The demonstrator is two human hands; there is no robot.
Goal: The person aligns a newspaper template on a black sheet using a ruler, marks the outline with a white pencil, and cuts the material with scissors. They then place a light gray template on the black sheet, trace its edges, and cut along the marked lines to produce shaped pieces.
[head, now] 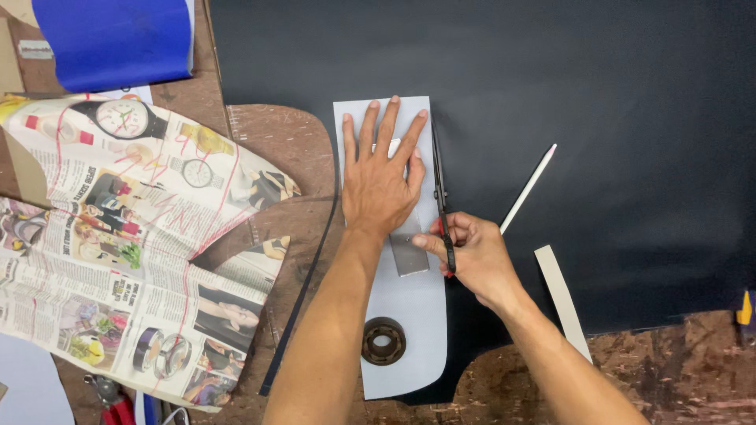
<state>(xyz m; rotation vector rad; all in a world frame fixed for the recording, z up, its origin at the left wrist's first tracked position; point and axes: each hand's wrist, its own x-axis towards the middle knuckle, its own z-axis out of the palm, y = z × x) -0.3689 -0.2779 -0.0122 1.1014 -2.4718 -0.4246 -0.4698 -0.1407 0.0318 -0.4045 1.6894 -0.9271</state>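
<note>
The left hand (382, 185) lies flat, fingers spread, pressing a pale grey pattern piece (409, 315) onto a large black sheet (591, 134). The right hand (472, 256) is closed around black scissors (439, 185), whose blades run along the pattern's right edge. Judging by the sheet, the lower curve beside the pattern looks already cut, while the upper edge remains uncut. A metal bar (408, 250) and a round bearing (383, 341) weigh the pattern down. A white pencil (528, 189) lies nearby.
</note>
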